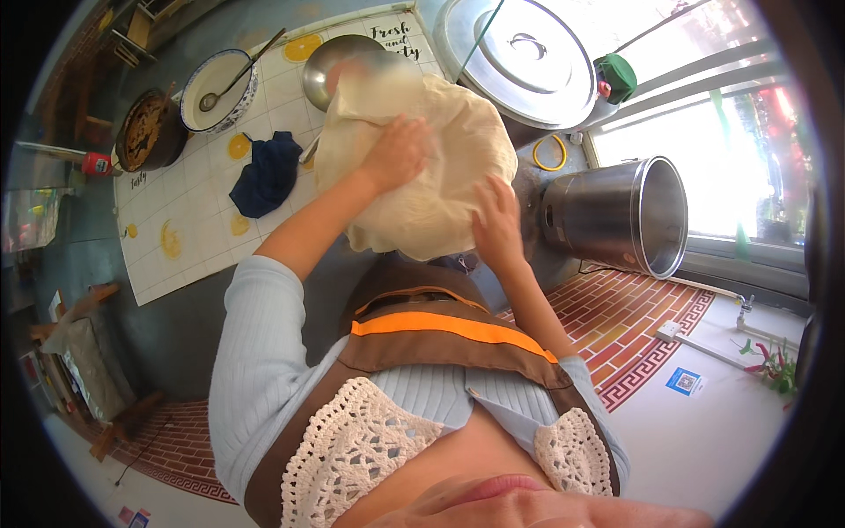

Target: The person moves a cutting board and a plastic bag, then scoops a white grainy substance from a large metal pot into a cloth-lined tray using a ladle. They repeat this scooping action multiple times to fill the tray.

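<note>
A cream cloth [462, 132] is spread in front of me over something wide and rounded, which it hides. My left hand [398, 155] lies on the cloth near its middle, palm down and slightly blurred. At the cloth's near right edge rests my right hand [496, 221], with its fingers apart. Beyond the cloth, partly covered by it, sits a steel bowl [323, 72]; a blurred patch hides some of its contents. Left of the cloth lies a crumpled dark blue cloth [267, 175].
The table's printed cover [191, 244] bears a blue-and-white basin [188, 99] with a ladle [234, 82] and a dark pot [142, 132] of brown food. A large steel lid [528, 79] is at the back right, a steel barrel [594, 204] to my right, a yellow ring [549, 166] between.
</note>
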The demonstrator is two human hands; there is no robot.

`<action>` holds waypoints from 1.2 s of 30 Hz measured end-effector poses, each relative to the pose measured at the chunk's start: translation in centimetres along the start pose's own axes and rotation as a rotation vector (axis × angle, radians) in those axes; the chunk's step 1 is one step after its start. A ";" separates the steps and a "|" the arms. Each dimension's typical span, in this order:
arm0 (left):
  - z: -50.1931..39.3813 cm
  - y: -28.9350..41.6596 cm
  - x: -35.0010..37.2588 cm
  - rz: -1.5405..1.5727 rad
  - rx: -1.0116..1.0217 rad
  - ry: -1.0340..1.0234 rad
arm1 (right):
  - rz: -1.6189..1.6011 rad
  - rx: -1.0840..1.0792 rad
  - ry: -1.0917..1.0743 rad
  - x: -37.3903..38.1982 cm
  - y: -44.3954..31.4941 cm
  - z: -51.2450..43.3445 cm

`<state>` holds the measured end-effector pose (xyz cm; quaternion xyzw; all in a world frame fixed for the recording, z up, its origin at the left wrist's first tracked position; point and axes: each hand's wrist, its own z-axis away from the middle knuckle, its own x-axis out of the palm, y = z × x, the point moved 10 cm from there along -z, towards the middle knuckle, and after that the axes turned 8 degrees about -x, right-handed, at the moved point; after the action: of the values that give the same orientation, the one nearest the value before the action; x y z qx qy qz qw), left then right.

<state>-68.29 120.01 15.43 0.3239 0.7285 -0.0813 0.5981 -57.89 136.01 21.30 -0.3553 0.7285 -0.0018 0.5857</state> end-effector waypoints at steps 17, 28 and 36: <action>-2.5 -2.7 3.0 -0.311 -0.082 -0.102 | 0.121 0.097 -0.242 11.6 3.8 -7.3; 16.4 -16.1 -0.6 1.007 -1.100 0.147 | -0.654 0.643 0.346 7.1 15.9 2.7; 13.3 -11.8 -1.8 0.751 -0.994 0.079 | -0.964 0.715 0.434 8.7 18.4 2.8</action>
<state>-63.97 103.48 10.29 0.2435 0.5374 0.4954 0.6376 -65.52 146.41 5.26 -0.4173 0.5432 -0.5801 0.4408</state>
